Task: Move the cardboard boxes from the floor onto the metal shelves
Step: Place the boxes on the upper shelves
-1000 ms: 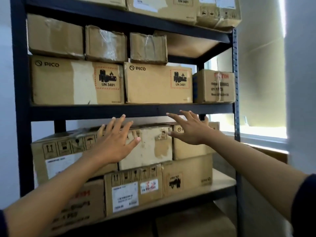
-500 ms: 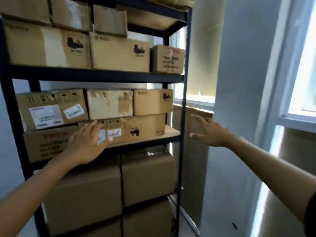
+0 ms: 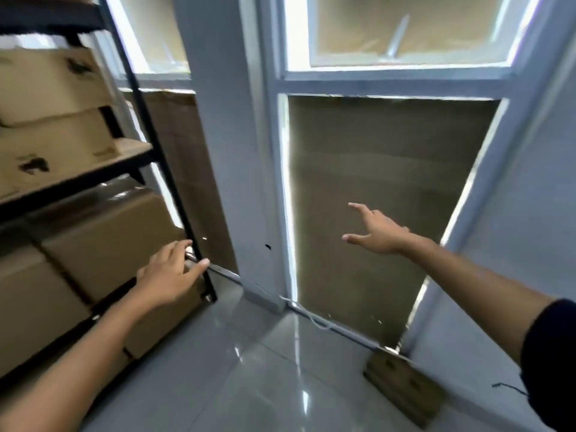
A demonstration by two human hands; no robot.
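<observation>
The black metal shelf unit [image 3: 162, 169] fills the left edge, loaded with cardboard boxes [image 3: 103, 238] on its lower levels. My left hand [image 3: 168, 275] hovers open beside the shelf's front right post, low down, holding nothing. My right hand [image 3: 378, 233] is stretched out to the right with fingers spread, empty, in front of a covered window panel. One small cardboard box [image 3: 403, 388] lies on the floor at the lower right, against the wall below the window.
A white pillar [image 3: 227, 151] stands between the shelf and the window [image 3: 389, 79]. Brown sheeting [image 3: 374, 182] covers the lower pane. A white cable [image 3: 314, 319] runs along the window's base. The glossy grey tiled floor [image 3: 249, 385] spreads below.
The view has swung right and down, away from the shelf toward the window and floor. Both hands stayed open and dropped lower; the floor box has come into view.
</observation>
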